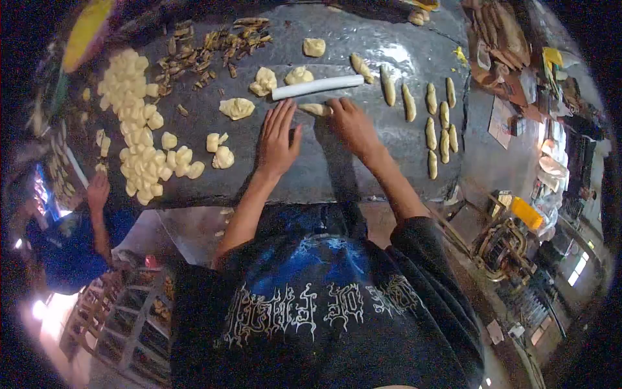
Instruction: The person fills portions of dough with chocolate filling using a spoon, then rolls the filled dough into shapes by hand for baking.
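Observation:
A tapered roll of dough point(314, 109) lies on the dark table between my hands. My right hand point(354, 128) has its fingers bent down over the right end of this roll, hiding that end. My left hand point(280, 137) rests flat on the table with fingers stretched out, fingertips close to the roll's left tip, holding nothing. Just beyond both hands lies a white rolling pin point(317, 87). Flattened dough pieces point(237, 108) sit left of my left hand and behind the pin. Several finished-looking dough rolls point(408, 102) lie to the right.
A big heap of cut dough lumps point(139, 152) covers the table's left part. Brown filling strips point(217, 48) are scattered at the back left. On the far left another person's hand point(98, 191) is at the table. Machinery point(502, 249) stands at the right.

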`<state>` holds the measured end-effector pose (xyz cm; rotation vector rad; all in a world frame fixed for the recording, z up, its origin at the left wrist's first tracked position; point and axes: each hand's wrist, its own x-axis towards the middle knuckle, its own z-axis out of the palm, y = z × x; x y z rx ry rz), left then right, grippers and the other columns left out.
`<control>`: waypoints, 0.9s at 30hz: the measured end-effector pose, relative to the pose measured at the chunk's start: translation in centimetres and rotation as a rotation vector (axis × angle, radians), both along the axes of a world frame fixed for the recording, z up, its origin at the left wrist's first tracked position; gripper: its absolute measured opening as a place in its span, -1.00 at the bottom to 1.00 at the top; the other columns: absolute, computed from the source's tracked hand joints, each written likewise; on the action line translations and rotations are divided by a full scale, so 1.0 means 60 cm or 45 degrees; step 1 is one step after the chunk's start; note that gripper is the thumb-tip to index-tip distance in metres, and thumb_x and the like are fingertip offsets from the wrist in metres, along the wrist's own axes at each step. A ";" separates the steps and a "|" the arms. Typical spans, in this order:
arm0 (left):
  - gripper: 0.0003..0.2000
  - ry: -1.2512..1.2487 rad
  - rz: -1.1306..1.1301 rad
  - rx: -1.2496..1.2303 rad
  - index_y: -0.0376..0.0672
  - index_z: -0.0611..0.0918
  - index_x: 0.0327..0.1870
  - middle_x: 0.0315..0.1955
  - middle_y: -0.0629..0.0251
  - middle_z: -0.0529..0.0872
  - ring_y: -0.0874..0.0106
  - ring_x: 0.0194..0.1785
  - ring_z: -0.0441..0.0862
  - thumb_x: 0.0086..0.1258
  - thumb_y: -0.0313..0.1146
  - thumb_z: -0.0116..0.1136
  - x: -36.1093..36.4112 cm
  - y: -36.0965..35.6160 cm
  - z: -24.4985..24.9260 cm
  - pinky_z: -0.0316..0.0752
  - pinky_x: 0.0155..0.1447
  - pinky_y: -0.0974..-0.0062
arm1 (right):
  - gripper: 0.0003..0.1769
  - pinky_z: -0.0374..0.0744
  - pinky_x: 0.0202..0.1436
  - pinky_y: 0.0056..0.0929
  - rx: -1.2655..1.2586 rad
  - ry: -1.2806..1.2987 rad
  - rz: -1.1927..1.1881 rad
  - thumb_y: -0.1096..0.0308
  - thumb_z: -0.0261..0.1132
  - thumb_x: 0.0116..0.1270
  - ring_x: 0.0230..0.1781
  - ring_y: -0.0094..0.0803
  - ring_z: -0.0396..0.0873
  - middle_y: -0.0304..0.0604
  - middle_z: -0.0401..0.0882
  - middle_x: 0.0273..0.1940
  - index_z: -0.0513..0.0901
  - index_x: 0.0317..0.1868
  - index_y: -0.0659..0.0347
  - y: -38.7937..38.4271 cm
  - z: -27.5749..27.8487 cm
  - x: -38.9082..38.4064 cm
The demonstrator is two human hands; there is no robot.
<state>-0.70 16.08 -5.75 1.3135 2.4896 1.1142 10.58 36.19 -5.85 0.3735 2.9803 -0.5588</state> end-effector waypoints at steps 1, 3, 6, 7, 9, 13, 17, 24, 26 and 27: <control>-0.55 0.015 0.011 -0.013 -0.25 0.48 0.39 0.41 0.07 0.48 0.13 0.52 0.35 0.55 -0.30 0.09 0.008 -0.007 -0.005 0.16 0.59 0.07 | -0.58 0.59 -0.12 -0.15 -0.071 -0.159 0.013 0.07 0.32 0.43 -0.15 -0.07 0.68 0.13 0.66 -0.12 0.62 0.07 0.24 0.013 0.010 0.005; -0.58 0.049 0.033 -0.043 -0.23 0.51 0.36 0.41 0.08 0.49 0.12 0.51 0.36 0.53 -0.32 0.10 0.029 -0.021 -0.013 0.17 0.59 0.07 | -0.55 0.58 -0.26 -0.16 -0.267 -0.453 0.019 0.02 0.33 0.42 -0.35 -0.12 0.68 0.14 0.63 -0.35 0.65 -0.07 0.32 0.037 0.047 0.036; -0.62 0.012 0.139 -0.045 -0.22 0.56 0.31 0.40 0.09 0.50 0.10 0.50 0.38 0.50 -0.39 0.11 0.080 -0.040 -0.009 0.23 0.56 0.09 | -0.48 0.54 -0.35 -0.23 -0.423 -0.503 -0.129 -0.02 0.35 0.42 -0.49 -0.25 0.63 0.10 0.55 -0.51 0.65 -0.11 0.40 0.084 0.182 0.120; -0.62 -0.003 0.186 -0.040 -0.22 0.57 0.30 0.40 0.09 0.50 0.10 0.49 0.38 0.49 -0.41 0.11 0.096 -0.045 -0.009 0.24 0.56 0.10 | -0.48 0.53 -0.36 -0.28 -0.351 -0.304 -0.255 -0.01 0.36 0.43 -0.48 -0.31 0.63 0.07 0.57 -0.49 0.65 -0.08 0.41 0.081 0.238 0.150; -0.64 0.002 0.256 -0.043 -0.21 0.58 0.28 0.39 0.09 0.50 0.08 0.49 0.38 0.48 -0.42 0.12 0.132 -0.049 0.006 0.26 0.55 0.11 | -0.59 0.54 -0.31 -0.31 -0.450 0.467 -0.694 0.11 0.34 0.47 -0.42 -0.33 0.63 0.04 0.57 -0.46 0.67 -0.05 0.38 0.060 0.313 0.189; -0.66 -0.051 0.386 0.032 -0.21 0.61 0.22 0.40 0.04 0.48 0.02 0.45 0.41 0.44 -0.44 0.15 0.173 -0.049 0.005 0.27 0.54 0.15 | -0.69 0.59 -0.17 -0.26 0.074 1.159 -0.728 0.27 0.26 0.51 -0.30 -0.15 0.65 0.12 0.65 -0.26 0.64 0.01 0.40 0.068 0.245 0.256; -0.65 -0.020 0.442 0.063 -0.16 0.62 0.23 0.38 0.03 0.50 0.02 0.45 0.41 0.42 -0.43 0.18 0.187 -0.049 0.001 0.30 0.52 0.16 | -0.55 0.54 0.15 0.02 0.414 0.322 -0.732 0.18 0.34 0.44 0.11 0.16 0.56 0.23 0.60 0.08 0.60 0.16 0.37 0.037 0.029 0.375; -0.69 -0.157 0.535 0.137 -0.18 0.63 0.19 0.41 0.06 0.46 0.01 0.45 0.42 0.45 -0.46 0.16 0.168 -0.062 0.019 0.35 0.47 0.15 | -0.44 0.54 0.13 0.00 0.296 0.425 -0.789 0.18 0.37 0.38 0.08 0.19 0.56 0.24 0.57 0.08 0.53 0.28 0.33 -0.022 0.119 0.333; -0.70 -0.155 0.536 0.136 -0.20 0.64 0.16 0.38 0.06 0.50 0.03 0.44 0.44 0.44 -0.47 0.17 0.151 -0.065 0.029 0.36 0.47 0.16 | -0.52 0.57 0.08 -0.01 0.122 0.566 -0.703 0.24 0.35 0.39 -0.03 0.17 0.59 0.21 0.60 0.02 0.56 0.24 0.30 -0.013 0.129 0.272; -0.71 -0.153 0.533 0.141 -0.20 0.65 0.15 0.37 0.07 0.52 0.04 0.44 0.44 0.43 -0.48 0.18 0.139 -0.064 0.032 0.37 0.46 0.17 | -0.54 0.57 0.09 -0.01 -0.033 0.541 -0.662 0.25 0.34 0.39 -0.03 0.18 0.60 0.20 0.61 0.03 0.57 0.22 0.28 -0.008 0.133 0.231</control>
